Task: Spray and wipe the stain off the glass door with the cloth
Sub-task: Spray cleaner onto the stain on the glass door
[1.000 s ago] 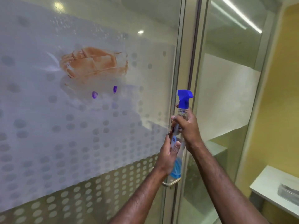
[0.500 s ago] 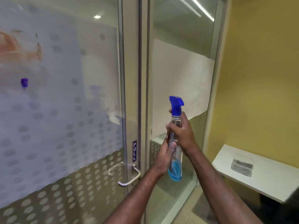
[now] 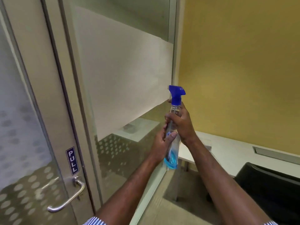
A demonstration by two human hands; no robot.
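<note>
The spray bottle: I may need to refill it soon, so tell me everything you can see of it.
The spray bottle is a slim, clear, plastic-looking cylinder with a bright blue trigger head on top. It stands roughly upright in mid-air before the glass panel. Only a little blue liquid sits at its bottom. The right hand grips its upper body just under the head; the left hand holds its middle from the other side, thumb across the front. Nothing else touches it.

White desk point(image 3: 230, 153) against yellow wall point(image 3: 240, 65); black chair point(image 3: 269, 187) beside desk.
</note>
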